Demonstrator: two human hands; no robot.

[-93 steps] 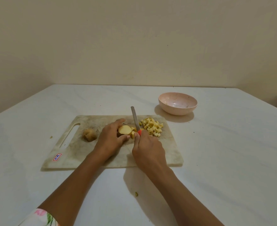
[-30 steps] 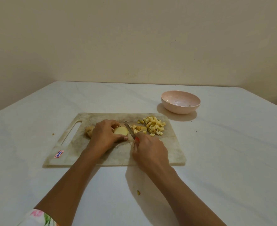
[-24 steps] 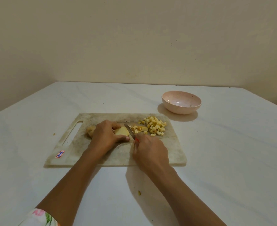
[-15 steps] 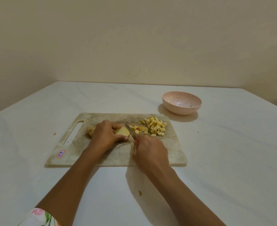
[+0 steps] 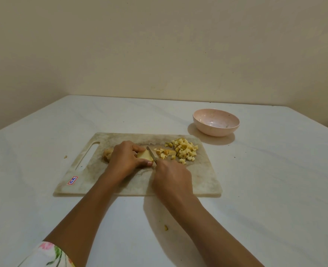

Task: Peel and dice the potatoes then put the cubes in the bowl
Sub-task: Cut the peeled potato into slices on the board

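- Head view: left hand (image 5: 127, 159) grips the peeled potato piece (image 5: 144, 155) on the cutting board (image 5: 201, 180).
- Right hand (image 5: 171, 178) holds the knife (image 5: 152, 155), its blade just beside the left thumb; a slip could nick it.
- Diced cubes (image 5: 184, 150) could scatter; the pink bowl (image 5: 216, 122) stands apart.

Home setting, likely kitchen or dining corner; exact room unclear. Plain cream wall (image 5: 159, 45). White marble-look table (image 5: 275, 180). Worn, stained board (image 5: 203, 182) with hand-lettered sticker (image 5: 72, 180). Pink speckled bowl (image 5: 215, 132). Small knife (image 5: 152, 153), potato (image 5: 144, 155), cubes (image 5: 184, 150) heaped on board. Food scrap (image 5: 166, 227) on table. Floral sleeve (image 5: 49, 255), everyday clothing.
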